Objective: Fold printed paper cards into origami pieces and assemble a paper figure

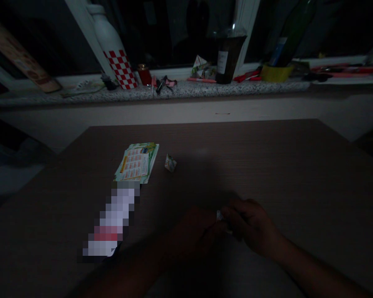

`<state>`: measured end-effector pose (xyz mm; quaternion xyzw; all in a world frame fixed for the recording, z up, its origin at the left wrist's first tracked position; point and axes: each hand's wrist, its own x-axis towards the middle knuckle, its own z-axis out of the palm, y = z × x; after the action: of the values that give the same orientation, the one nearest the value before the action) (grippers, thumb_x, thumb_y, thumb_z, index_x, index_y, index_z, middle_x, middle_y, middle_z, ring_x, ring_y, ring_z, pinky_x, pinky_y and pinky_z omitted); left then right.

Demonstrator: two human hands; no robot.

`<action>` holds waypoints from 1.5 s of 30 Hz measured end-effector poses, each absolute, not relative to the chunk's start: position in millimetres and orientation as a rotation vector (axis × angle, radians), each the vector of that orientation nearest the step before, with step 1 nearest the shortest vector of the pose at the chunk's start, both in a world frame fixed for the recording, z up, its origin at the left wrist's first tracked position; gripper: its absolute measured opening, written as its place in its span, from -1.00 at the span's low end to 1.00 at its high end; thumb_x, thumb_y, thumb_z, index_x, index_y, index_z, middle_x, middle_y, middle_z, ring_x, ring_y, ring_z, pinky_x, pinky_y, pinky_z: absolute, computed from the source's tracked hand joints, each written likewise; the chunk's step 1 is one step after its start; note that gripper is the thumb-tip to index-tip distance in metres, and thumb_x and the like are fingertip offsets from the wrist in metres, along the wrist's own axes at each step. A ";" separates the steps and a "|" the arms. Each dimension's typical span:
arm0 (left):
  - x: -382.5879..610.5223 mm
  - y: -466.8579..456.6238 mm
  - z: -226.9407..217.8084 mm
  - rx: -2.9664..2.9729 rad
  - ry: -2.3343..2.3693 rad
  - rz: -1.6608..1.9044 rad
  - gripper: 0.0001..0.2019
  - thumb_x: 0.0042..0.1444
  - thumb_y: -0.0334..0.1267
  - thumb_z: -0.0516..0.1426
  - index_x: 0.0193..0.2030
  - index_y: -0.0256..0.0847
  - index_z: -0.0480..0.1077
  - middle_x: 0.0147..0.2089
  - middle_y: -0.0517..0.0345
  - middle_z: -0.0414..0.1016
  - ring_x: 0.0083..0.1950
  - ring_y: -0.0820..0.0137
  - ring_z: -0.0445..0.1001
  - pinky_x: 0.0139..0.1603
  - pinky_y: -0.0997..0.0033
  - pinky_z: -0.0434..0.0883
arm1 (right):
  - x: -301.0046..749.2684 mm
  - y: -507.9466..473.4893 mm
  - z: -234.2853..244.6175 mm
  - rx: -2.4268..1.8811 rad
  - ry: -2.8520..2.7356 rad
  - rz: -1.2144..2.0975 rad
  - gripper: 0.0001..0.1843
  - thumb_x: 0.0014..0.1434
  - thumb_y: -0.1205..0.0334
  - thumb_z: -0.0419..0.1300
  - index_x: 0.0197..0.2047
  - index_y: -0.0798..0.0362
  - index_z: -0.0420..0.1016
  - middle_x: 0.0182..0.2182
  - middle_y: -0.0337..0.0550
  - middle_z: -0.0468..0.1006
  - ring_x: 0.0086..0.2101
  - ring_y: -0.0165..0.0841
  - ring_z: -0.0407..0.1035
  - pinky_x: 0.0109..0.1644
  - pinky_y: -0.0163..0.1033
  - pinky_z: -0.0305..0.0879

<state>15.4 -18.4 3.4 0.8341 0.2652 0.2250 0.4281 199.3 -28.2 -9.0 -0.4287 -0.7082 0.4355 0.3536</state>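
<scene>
In dim light my left hand point(196, 232) and my right hand point(251, 224) meet low on the brown table point(267, 165), fingers pinched together on a small pale piece of paper point(220, 216) between them. Most of the paper is hidden by the fingers. A small folded paper shape point(170, 162) lies farther out on the table. Left of it rests a stack of green-edged calendar cards point(137, 162).
A blurred-out flat object point(112, 221) lies below the cards. On the stone windowsill point(186, 90) beyond stand a red-and-white checked bottle point(113, 47), a dark bottle point(228, 56), a yellow bowl point(276, 73), pens and small clutter.
</scene>
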 end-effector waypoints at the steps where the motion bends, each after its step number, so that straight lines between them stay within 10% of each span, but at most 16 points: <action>1: 15.4 -18.4 3.0 2.114 0.678 0.552 -0.64 0.33 -0.21 -0.15 -0.27 -0.27 0.42 -0.43 0.18 0.42 -0.43 0.48 0.33 -0.34 0.53 0.21 | 198.6 -28.1 -8.7 -1.108 -1.812 1.155 -0.57 0.32 0.09 -0.02 -0.56 0.08 0.28 -0.70 -0.36 0.21 -0.68 -0.54 0.12 -0.62 -0.40 0.00; 45: 15.7 -20.0 3.2 1.927 0.873 0.763 -0.62 0.30 -0.17 -0.08 -0.55 -0.25 0.18 -0.59 0.31 0.10 -0.56 0.55 0.14 -0.51 0.53 0.05 | 196.5 -33.0 -13.4 -0.983 -1.583 1.526 -0.49 0.29 -0.08 -0.03 -0.56 0.08 0.28 -0.73 -0.34 0.24 -0.69 -0.53 0.11 -0.65 -0.42 -0.01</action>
<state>15.7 -20.0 3.2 0.7728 0.3501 0.3061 0.4318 196.5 -33.0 -13.4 -0.3809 -0.6137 0.5915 0.3584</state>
